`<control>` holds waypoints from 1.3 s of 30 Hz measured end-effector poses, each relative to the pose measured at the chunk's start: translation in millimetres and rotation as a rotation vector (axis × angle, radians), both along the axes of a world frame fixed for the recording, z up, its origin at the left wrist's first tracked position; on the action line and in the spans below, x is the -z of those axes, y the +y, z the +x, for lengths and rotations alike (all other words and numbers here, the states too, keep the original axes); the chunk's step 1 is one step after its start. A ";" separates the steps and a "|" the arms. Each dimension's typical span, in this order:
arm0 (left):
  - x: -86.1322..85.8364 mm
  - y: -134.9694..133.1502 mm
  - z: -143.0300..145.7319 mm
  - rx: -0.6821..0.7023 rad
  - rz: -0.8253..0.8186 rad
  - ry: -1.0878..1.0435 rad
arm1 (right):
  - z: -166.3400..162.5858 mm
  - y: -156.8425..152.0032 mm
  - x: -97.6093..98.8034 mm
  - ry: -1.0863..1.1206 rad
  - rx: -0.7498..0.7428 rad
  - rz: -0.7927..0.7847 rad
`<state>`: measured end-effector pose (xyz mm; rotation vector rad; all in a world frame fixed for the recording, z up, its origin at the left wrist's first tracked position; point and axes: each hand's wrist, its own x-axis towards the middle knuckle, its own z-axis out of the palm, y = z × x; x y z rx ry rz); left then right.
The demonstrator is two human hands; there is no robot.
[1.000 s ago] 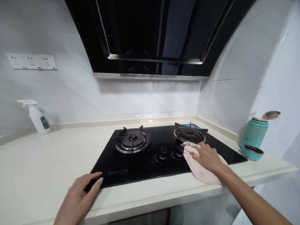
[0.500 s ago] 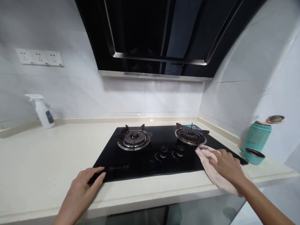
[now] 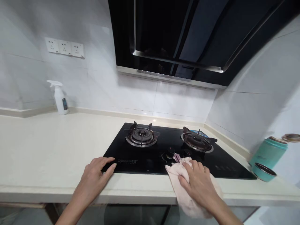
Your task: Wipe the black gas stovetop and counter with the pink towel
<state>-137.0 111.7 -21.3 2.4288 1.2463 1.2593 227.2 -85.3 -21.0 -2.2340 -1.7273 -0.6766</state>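
Observation:
A black glass gas stove (image 3: 142, 164) with two burners is set in the pale countertop. My right hand (image 3: 199, 181) grips a pale pink cloth (image 3: 185, 200) and presses it on the stove's front part, just below the knobs. One end of the cloth hangs over the counter's front edge. The left knob (image 3: 170, 152) shows fully; the right knob (image 3: 187, 152) is partly hidden behind the cloth and hand. At the stove's front left corner rests my left hand (image 3: 96, 176), thumb and fingers apart, holding nothing.
A white spray bottle (image 3: 60, 98) stands at the back left by the wall. On the right are a teal insulated jar (image 3: 268, 153) with its lid tipped back and a teal cup (image 3: 264, 172). A black range hood (image 3: 173, 40) hangs overhead, and wall sockets (image 3: 65, 47) are at upper left.
My right hand has slid the cloth leftward along the stove's front, from below the right burner to the knobs. My left hand stays at the corner. The view has tilted and shifted.

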 end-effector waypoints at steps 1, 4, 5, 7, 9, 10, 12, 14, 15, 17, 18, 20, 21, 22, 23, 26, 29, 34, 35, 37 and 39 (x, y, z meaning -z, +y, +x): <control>0.4 -0.5 0.1 0.003 0.001 -0.002 | -8.9 2.7 -1.2 0.012 -0.040 0.001; 2.2 -1.2 0.5 0.011 0.009 -0.005 | -36.9 12.0 -7.6 0.083 -0.185 -0.020; 2.8 -1.6 0.7 0.009 0.008 -0.007 | -46.7 16.5 -10.6 0.109 -0.224 -0.037; 3.4 -2.9 1.1 0.003 -0.002 -0.011 | -65.9 28.4 -16.8 0.149 -0.285 -0.081; 3.4 -4.9 1.4 0.009 -0.010 -0.018 | -83.1 43.1 -22.3 0.159 -0.331 -0.129; 3.3 -5.9 1.5 0.014 -0.009 -0.024 | -90.7 50.9 -24.4 0.156 -0.348 -0.147; 3.3 -7.3 1.7 0.018 0.003 -0.039 | -104.0 66.6 -27.2 0.146 -0.379 -0.171; 3.9 -7.7 1.9 0.008 0.022 -0.066 | -115.9 81.2 -28.8 0.140 -0.414 -0.187; 4.5 -7.5 1.9 0.000 0.033 -0.085 | -121.7 88.1 -29.6 0.138 -0.435 -0.196; 6.2 -6.6 2.1 -0.015 0.052 -0.127 | -133.5 101.3 -31.3 0.130 -0.478 -0.212; 7.0 -6.2 2.1 -0.021 0.059 -0.147 | -139.6 107.9 -32.4 0.125 -0.500 -0.219; 8.4 -6.2 2.0 -0.031 0.063 -0.177 | -152.0 121.9 -34.9 0.120 -0.544 -0.230; 8.8 -6.6 2.0 -0.034 0.063 -0.186 | -158.3 129.6 -36.0 0.121 -0.563 -0.233; 9.0 -7.3 1.9 -0.037 0.066 -0.191 | -164.5 137.9 -36.9 0.123 -0.581 -0.235; 9.0 -8.1 1.8 -0.039 0.070 -0.192 | -170.6 146.8 -37.5 0.125 -0.599 -0.236; 9.0 -10.9 2.0 -0.051 0.100 -0.183 | -187.6 176.8 -37.4 0.119 -0.639 -0.243; 10.3 -12.0 2.6 -0.074 0.117 -0.158 | -201.8 209.7 -35.7 0.124 -0.641 -0.267; 14.8 -10.4 3.4 -0.098 0.116 -0.129 | -219.2 255.7 -36.8 0.122 -0.561 -0.277; 15.4 -10.0 3.6 -0.102 0.117 -0.129 | -221.9 261.8 -37.9 0.118 -0.544 -0.277; 15.7 -9.6 4.0 -0.117 0.128 -0.133 | -226.4 270.3 -40.0 0.112 -0.519 -0.281; 14.9 -10.2 4.4 -0.146 0.135 -0.143 | -229.5 274.2 -41.1 0.112 -0.502 -0.284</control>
